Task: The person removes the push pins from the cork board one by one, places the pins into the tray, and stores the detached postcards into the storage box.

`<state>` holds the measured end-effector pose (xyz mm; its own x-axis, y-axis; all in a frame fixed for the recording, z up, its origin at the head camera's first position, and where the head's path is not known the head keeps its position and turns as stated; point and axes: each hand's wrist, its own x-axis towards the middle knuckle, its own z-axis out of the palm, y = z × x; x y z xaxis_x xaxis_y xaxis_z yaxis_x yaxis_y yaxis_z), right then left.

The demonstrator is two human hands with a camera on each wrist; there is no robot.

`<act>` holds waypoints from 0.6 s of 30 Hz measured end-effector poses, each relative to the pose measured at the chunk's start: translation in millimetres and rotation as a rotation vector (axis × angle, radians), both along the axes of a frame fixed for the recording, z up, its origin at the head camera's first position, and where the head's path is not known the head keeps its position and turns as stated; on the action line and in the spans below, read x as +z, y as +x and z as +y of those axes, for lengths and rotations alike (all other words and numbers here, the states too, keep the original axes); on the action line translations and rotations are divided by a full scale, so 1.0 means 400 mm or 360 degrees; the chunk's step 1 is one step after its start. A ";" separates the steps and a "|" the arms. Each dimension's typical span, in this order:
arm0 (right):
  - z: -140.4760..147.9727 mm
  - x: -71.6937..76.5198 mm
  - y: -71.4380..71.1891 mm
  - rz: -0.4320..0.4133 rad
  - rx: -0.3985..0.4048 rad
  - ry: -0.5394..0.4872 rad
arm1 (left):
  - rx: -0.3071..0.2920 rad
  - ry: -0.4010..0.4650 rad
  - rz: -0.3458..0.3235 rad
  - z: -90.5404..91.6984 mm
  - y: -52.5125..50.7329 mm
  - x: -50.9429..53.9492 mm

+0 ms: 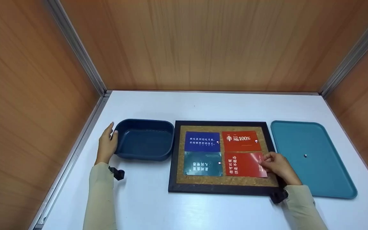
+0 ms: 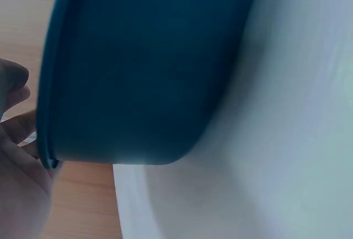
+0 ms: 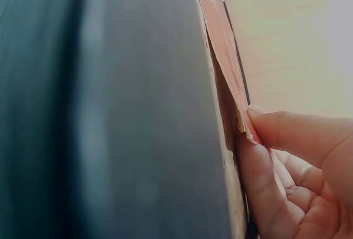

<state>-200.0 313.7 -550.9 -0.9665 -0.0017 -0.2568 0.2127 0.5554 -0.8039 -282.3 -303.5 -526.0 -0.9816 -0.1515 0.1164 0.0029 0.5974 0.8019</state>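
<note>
At the right edge of the lower red card [image 1: 242, 163], my right hand [image 1: 279, 167] pinches it between thumb and finger. The right wrist view shows that edge of the card [image 3: 229, 62] lifted off the cork, with the thumb and finger of the hand [image 3: 303, 178] on it. Above lies another red card [image 1: 241, 145]; to the left are a blue card [image 1: 200, 137] and a teal card [image 1: 200, 169], each of these three with a small shiny pin. My left hand [image 1: 107, 145] rests against the left rim of the dark blue bin [image 1: 144, 157], fingers fairly straight; the hand [image 2: 22, 167] is partly cut off in its wrist view.
The cards lie on a cork board with a black frame [image 1: 219, 189], between the bin and a teal tray [image 1: 321, 172]. One small shiny pin [image 1: 305, 156] is on the tray. Wood-grain panels [image 1: 196, 48] enclose the white table [image 1: 184, 105] at the back and sides.
</note>
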 end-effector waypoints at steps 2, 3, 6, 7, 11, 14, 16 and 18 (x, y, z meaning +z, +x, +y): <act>0.000 -0.002 0.000 -0.0003 -0.0007 0.0005 | 0.0005 0.0032 -0.0020 -0.002 0.000 -0.011; 0.000 -0.002 0.001 -0.0004 -0.0008 0.0007 | 0.0009 0.0049 -0.0026 -0.002 -0.001 -0.015; 0.000 -0.003 0.000 0.0001 -0.0007 0.0013 | 0.0033 0.0071 -0.0016 -0.003 -0.004 -0.030; 0.000 -0.003 0.000 0.0001 -0.0008 0.0018 | 0.0042 0.0075 -0.0013 -0.003 -0.005 -0.035; 0.001 -0.001 -0.001 -0.0008 -0.0012 0.0023 | 0.0097 0.0143 -0.0028 -0.002 -0.007 -0.055; 0.000 0.000 -0.001 -0.0006 -0.0010 -0.0001 | 0.0134 0.0204 -0.0054 -0.002 -0.006 -0.062; 0.000 -0.001 -0.001 -0.0003 -0.0014 -0.0027 | 0.0147 0.0235 -0.0063 -0.001 -0.006 -0.063; 0.000 -0.001 -0.001 0.0005 -0.0008 -0.0052 | 0.0151 0.0244 -0.0075 -0.001 -0.005 -0.063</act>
<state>-200.3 313.6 -551.5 -0.9673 -0.0051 -0.2537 0.2129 0.5277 -0.8223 -284.2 -303.8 -551.3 -0.9659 -0.2560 0.0387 -0.0876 0.4638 0.8816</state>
